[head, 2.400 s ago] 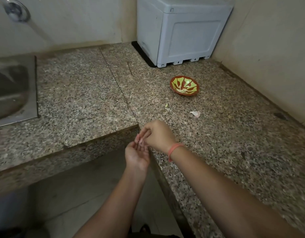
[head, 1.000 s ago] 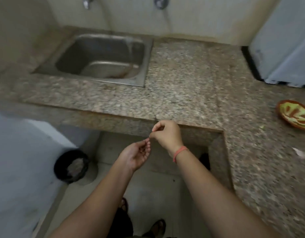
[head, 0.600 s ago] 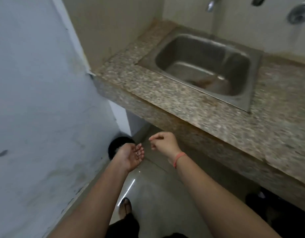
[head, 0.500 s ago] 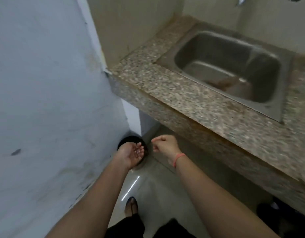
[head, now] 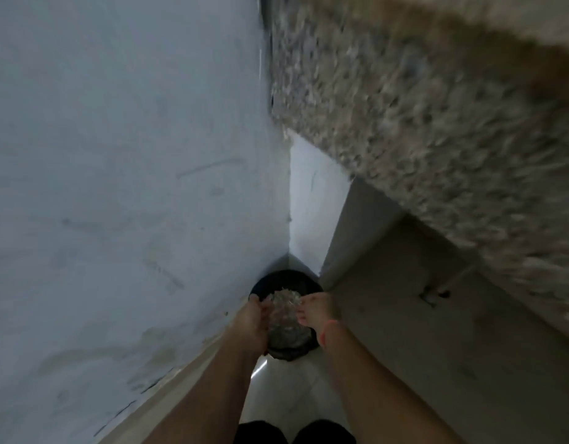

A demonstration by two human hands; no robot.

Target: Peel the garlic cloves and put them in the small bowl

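My left hand (head: 252, 322) and right hand (head: 318, 310) hang just apart above the black bin (head: 286, 276) on the floor. Blur hides whether either is gripping anything. Pale scraps (head: 284, 302) lie inside the bin. Beyond runs the desk (head: 436, 123) edge. No garlic clove or small bowl shows here. I judge this is peel disposal, and what peeling is left is unknowable.

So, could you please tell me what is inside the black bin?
Pale, flaky scraps lie heaped in the black bin. The left hand and the right hand hang over its rim and cover part of the heap; whatever lies beneath is hidden.
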